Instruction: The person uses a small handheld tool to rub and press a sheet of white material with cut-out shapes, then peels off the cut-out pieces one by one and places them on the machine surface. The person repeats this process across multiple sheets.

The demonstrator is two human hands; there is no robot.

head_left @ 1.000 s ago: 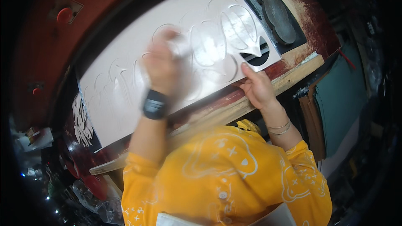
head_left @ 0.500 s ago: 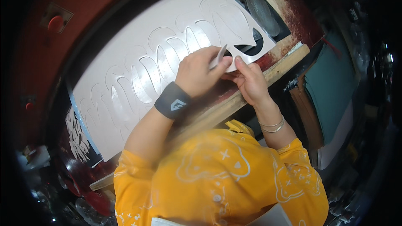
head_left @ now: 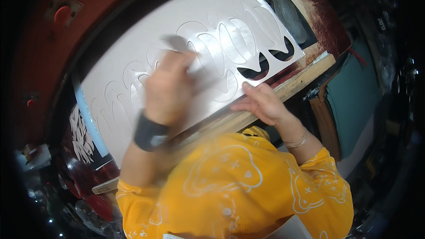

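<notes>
A large white sheet (head_left: 133, 48) lies on the worktable, with rows of curved outlines cut into it. Two dark crescent holes show at its right end, the nearer hole (head_left: 256, 69) just beyond my right hand. My left hand (head_left: 168, 90), in a black wristband, is over the sheet's middle and smeared by motion. Past its closed fingers sticks a blurred greyish flap, seemingly the cut-out piece (head_left: 178, 43). At the sheet's near edge my right hand (head_left: 265, 102) holds nothing. Its thumb and fingers are apart, the thumb tip at the edge.
A wooden strip (head_left: 305, 73) runs along the table's near side. White scraps (head_left: 81, 137) lie left of the sheet. A dark panel with a grey oval pad (head_left: 285, 14) is at the far right. Green sheets (head_left: 354, 102) stand at the right. Red buttons (head_left: 62, 15) sit on the red machine.
My left hand has moved left, away from my right hand, with the cut-out piece. The nearer hole is now uncovered. My right hand has let go of the sheet's edge and opened.
</notes>
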